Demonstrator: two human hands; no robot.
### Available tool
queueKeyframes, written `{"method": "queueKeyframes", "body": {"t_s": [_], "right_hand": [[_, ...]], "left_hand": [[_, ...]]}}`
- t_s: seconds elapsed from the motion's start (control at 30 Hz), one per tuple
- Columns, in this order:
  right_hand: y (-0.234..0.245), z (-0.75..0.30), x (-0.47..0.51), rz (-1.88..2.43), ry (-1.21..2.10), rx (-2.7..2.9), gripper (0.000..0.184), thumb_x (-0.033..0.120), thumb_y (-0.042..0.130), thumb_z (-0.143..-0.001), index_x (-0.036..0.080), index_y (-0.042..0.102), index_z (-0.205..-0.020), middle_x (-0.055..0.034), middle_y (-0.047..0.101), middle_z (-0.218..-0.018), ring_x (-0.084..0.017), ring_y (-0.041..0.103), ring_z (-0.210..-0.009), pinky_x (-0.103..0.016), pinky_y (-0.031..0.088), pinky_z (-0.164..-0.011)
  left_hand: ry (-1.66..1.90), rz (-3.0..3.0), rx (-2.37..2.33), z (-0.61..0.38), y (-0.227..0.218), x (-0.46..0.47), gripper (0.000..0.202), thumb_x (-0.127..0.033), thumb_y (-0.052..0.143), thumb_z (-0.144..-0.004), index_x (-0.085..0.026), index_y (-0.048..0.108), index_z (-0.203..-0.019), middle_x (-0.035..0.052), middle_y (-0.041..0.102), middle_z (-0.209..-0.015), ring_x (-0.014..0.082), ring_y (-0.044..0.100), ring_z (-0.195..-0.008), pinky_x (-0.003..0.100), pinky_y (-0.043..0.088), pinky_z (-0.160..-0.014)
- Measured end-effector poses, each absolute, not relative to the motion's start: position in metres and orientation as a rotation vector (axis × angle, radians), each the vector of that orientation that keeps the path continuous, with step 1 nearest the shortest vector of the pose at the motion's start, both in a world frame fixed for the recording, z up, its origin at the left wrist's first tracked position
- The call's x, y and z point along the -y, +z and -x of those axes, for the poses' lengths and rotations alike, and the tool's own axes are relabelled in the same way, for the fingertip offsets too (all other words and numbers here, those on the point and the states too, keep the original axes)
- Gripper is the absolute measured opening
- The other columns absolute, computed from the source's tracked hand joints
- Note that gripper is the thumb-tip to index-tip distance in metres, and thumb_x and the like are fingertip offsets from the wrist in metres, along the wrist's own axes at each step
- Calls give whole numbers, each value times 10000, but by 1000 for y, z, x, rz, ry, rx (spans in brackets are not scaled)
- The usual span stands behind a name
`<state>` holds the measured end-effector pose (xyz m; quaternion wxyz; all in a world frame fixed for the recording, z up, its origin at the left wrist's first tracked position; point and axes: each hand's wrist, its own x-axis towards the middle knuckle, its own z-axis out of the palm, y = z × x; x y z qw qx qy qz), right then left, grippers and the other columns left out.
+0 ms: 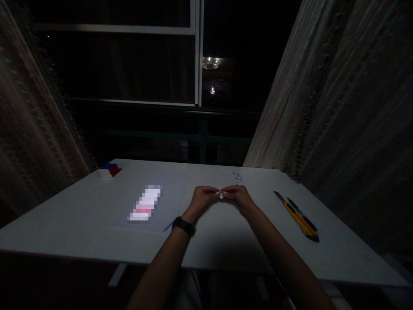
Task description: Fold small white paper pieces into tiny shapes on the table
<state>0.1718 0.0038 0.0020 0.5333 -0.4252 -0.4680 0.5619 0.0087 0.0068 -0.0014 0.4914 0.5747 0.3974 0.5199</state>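
Observation:
Over the middle of the white table, my left hand [205,198] and my right hand [238,196] meet at the fingertips. Both pinch a small folded-looking piece of white paper [221,194]; a little pointed part of it shows below the fingers. Its full shape is hidden by my fingers and the dim light. Just beyond my right hand, dark curly marks or small pieces [237,175] show on a pale surface; I cannot make out which. A dark band [183,225] circles my left wrist.
White paper sheets [174,193] lie left of my hands, with a bright pixelated patch [145,204] over them. A coloured cube [109,170] sits at the back left. A yellow utility knife [296,217] and a dark pen [301,214] lie right on the table [226,254].

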Motion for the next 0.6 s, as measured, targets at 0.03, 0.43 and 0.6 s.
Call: {"method": "queueKeyframes", "body": {"t_s": [0.03, 0.43, 0.6], "right_hand": [[2, -173, -4, 1016, 1323, 1135, 249, 180, 789, -412, 149, 729, -652, -52, 678, -596, -173, 620, -551, -337, 520, -607], [5, -174, -3, 991, 1186, 1203, 258, 250, 808, -433, 158, 721, -658, -44, 676, -595, -173, 608, -545, -332, 483, -578], [5, -174, -4, 995, 1097, 1239, 252, 271, 807, -422, 158, 719, -630, -37, 672, -585, -166, 590, -540, -319, 456, -566]], "left_hand": [[1252, -1429, -969, -8, 0, -6, 192, -253, 749, -548, -130, 725, -694, 86, 692, -689, 173, 608, -635, 261, 455, -596], [1320, -1513, -996, -10, 10, -1, 190, -275, 739, -580, -144, 728, -717, 93, 703, -724, 206, 638, -686, 292, 487, -646], [1327, -1546, -975, -10, 11, 1, 257, -310, 735, -587, -129, 722, -768, 99, 708, -769, 210, 646, -718, 305, 505, -682]]}}
